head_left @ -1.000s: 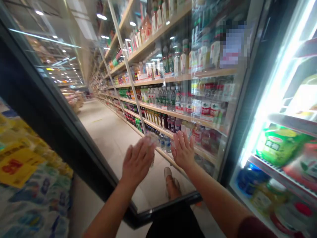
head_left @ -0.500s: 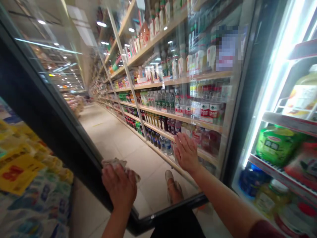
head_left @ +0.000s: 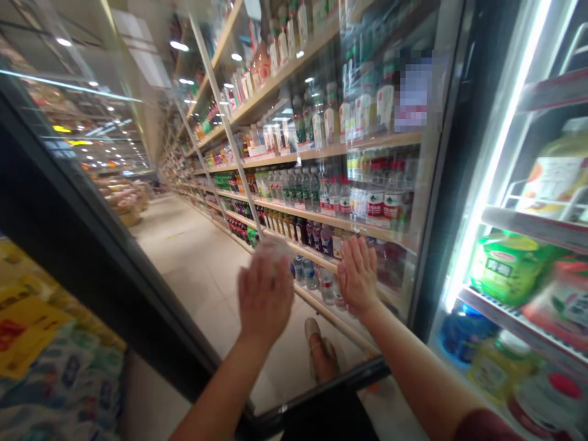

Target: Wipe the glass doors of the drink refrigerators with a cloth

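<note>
An open glass cooler door (head_left: 193, 202) with a black frame stands in front of me. My left hand (head_left: 265, 297) presses a pale cloth (head_left: 275, 250) flat against the glass near the door's lower middle; the hand is blurred by motion. Just to its right, my right hand (head_left: 358, 275) lies flat on the glass with fingers spread. Through the pane I see my foot in a sandal (head_left: 316, 346) on the tiled floor.
The lit cooler interior (head_left: 519, 269) at the right holds green, yellow and red bottles on shelves. Long wooden shelves of drinks (head_left: 321, 190) run down the aisle behind the glass. Packaged goods with yellow tags (head_left: 37, 343) lie at lower left.
My left hand with the cloth has swept from the door's lower left frame back up and to the right. The right hand stays flat on the glass.
</note>
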The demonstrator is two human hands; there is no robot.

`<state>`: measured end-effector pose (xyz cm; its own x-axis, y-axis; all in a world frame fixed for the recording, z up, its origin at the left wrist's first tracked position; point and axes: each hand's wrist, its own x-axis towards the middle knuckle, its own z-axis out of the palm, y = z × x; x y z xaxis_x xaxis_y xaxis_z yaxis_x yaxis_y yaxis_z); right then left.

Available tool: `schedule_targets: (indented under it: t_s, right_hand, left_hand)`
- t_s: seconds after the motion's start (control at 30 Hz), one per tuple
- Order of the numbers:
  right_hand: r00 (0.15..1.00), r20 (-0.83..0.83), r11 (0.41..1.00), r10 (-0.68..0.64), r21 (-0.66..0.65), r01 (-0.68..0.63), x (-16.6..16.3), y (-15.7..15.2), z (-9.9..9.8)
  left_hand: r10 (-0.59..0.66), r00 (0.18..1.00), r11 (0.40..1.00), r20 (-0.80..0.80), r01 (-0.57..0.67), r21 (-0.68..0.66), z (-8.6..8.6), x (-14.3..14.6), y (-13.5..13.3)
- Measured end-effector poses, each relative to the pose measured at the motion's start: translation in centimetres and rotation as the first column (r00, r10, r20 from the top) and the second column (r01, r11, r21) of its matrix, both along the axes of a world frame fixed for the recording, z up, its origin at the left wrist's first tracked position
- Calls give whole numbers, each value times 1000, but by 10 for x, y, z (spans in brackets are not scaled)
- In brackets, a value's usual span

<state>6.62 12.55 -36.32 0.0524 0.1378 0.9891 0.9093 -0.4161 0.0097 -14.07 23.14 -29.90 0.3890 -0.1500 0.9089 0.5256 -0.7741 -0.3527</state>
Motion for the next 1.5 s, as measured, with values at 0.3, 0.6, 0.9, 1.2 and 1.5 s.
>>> schedule_targets:
  t_s: [0.3,0.6,0.9,1.2,1.5]
  right_hand:
    - [999,23,999,43,11,-43,1,-2,-2]
    - [999,-5,999,42,5,-42,5,-1,-8]
    - [999,20,999,38,14,-39,3,-4,-7]
    - [999,38,999,37,11,-37,7,-2,-11]
    - [999,28,999,40,15,-40,8,-5,-13]
  left_hand:
    - [-41,997,998,-61,39,-44,115,11,12]
    - [-216,896,966,-387,254,51,83,59,-19]
    - [83,986,992,143,-68,-108,186,-27,28]
    - [87,978,996,-191,-89,-2,-4,-59,39]
    - [212,962,963,172,-177,-202,19,-74,35]
